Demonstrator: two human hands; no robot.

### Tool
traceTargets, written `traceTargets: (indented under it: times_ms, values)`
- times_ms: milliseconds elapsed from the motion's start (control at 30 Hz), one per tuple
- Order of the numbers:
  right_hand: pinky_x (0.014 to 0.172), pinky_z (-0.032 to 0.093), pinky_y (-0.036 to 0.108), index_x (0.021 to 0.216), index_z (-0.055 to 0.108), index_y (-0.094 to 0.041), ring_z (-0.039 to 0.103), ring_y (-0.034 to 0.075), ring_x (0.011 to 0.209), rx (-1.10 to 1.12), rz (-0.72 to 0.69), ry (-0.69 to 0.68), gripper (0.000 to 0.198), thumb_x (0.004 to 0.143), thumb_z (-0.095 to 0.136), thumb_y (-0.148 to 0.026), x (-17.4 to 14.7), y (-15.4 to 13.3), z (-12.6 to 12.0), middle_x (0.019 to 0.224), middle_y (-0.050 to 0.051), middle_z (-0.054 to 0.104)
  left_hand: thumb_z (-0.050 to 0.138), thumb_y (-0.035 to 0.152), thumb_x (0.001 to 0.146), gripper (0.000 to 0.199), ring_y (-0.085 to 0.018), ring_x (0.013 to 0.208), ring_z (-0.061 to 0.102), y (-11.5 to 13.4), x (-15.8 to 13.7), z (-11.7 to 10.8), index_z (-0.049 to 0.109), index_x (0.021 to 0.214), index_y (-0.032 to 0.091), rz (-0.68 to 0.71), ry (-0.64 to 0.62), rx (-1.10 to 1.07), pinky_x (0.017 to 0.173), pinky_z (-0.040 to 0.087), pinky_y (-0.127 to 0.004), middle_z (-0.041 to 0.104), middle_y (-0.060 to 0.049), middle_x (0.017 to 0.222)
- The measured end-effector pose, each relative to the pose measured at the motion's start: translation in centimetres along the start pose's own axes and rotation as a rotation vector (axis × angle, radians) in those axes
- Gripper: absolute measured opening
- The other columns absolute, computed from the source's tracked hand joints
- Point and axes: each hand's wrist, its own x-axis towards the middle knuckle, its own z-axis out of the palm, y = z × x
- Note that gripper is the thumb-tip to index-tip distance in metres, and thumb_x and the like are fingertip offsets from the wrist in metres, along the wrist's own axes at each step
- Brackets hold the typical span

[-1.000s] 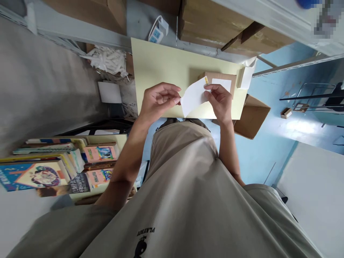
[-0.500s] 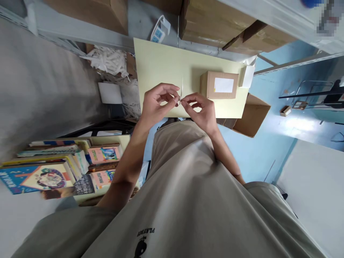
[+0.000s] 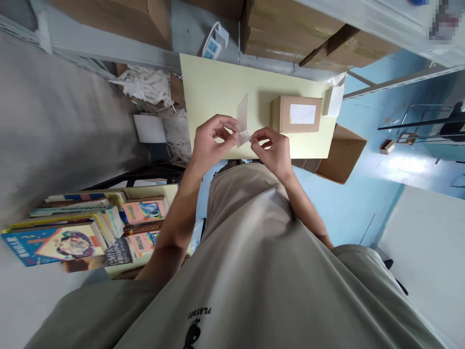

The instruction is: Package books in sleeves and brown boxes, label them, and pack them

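Observation:
A thin, pale, see-through sheet (image 3: pixel 242 110), like a label or its backing, stands above the table with a fold or separating layer near its lower end. My left hand (image 3: pixel 215 138) pinches its left side between thumb and fingertips. At the lower right corner, the thumb and fingers of my right hand (image 3: pixel 271 149) are closed on the other edge. Whether it is one folded piece or two layers I cannot tell. To the right of my hands, a brown cardboard box (image 3: pixel 285 116) with a white label (image 3: pixel 302 114) on its side rests on the pale yellow tabletop (image 3: pixel 212 82).
A small white box (image 3: pixel 333 101) stands at the table's right end. An open carton (image 3: pixel 345 152) is on the floor beside it. Books (image 3: pixel 72 240) are stacked at lower left. A power strip (image 3: pixel 211 49) lies behind the table, and large cartons (image 3: pixel 290 29) line the back.
The pale sheet, seen almost edge-on before, now shows its face and is spread at the bottom. My right hand has moved slightly right, away from my left hand.

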Motion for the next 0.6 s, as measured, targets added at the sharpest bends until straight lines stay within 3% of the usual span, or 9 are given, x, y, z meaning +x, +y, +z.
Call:
traceTargets:
  times_ms: [167, 300, 367, 500, 600]
  values:
    - [0.088, 0.071, 0.042, 0.09, 0.079, -0.027, 0.081, 0.025, 0.09, -0.009, 0.105, -0.001, 0.012, 0.095, 0.08, -0.038, -0.5, 1.2, -1.1, 0.096, 0.005, 0.085, 0.095, 0.052, 0.086, 0.042, -0.01, 0.062, 0.065, -7.9, 1.5, -3.2, 0.072, 0.11, 0.028, -0.043, 0.106, 0.002, 0.055, 0.05, -0.026, 0.079, 0.004, 0.09]
    - [0.087, 0.069, 0.043, 0.086, 0.079, -0.026, 0.081, 0.025, 0.086, 0.003, 0.133, -0.013, 0.008, 0.088, 0.078, -0.034, -0.9, 1.8, -2.0, 0.091, 0.005, 0.085, 0.096, 0.077, 0.083, 0.063, -0.003, 0.059, 0.055, -15.6, 1.8, -7.7, 0.065, 0.102, 0.026, -0.082, 0.181, 0.022, 0.054, 0.046, -0.025, 0.073, 0.011, 0.08]
    - [0.086, 0.068, 0.042, 0.084, 0.079, -0.026, 0.081, 0.025, 0.085, 0.03, 0.136, -0.016, 0.01, 0.086, 0.076, -0.035, -0.9, 2.0, -2.1, 0.09, 0.005, 0.085, 0.094, 0.094, 0.072, 0.082, 0.002, 0.058, 0.052, -18.6, 1.9, -10.4, 0.06, 0.097, 0.025, -0.132, 0.251, 0.056, 0.056, 0.043, -0.024, 0.064, 0.015, 0.071]
    - [0.082, 0.067, 0.04, 0.082, 0.077, -0.026, 0.079, 0.025, 0.082, 0.109, 0.161, -0.015, 0.017, 0.085, 0.078, -0.042, -0.8, 2.1, -1.9, 0.088, 0.005, 0.084, 0.074, 0.117, 0.053, 0.104, 0.004, 0.057, 0.04, -21.4, 3.3, -16.4, 0.045, 0.087, 0.024, -0.311, 0.535, 0.099, 0.059, 0.03, -0.031, 0.041, 0.017, 0.06]
    - [0.078, 0.066, 0.039, 0.082, 0.077, -0.026, 0.078, 0.025, 0.083, 0.162, 0.176, -0.018, 0.021, 0.084, 0.079, -0.047, -0.8, 2.0, -1.5, 0.087, 0.005, 0.084, 0.062, 0.125, 0.04, 0.114, 0.0, 0.058, 0.032, -20.9, 4.8, -20.9, 0.033, 0.082, 0.023, -0.39, 0.49, 0.075, 0.063, 0.026, -0.034, 0.026, 0.013, 0.057]
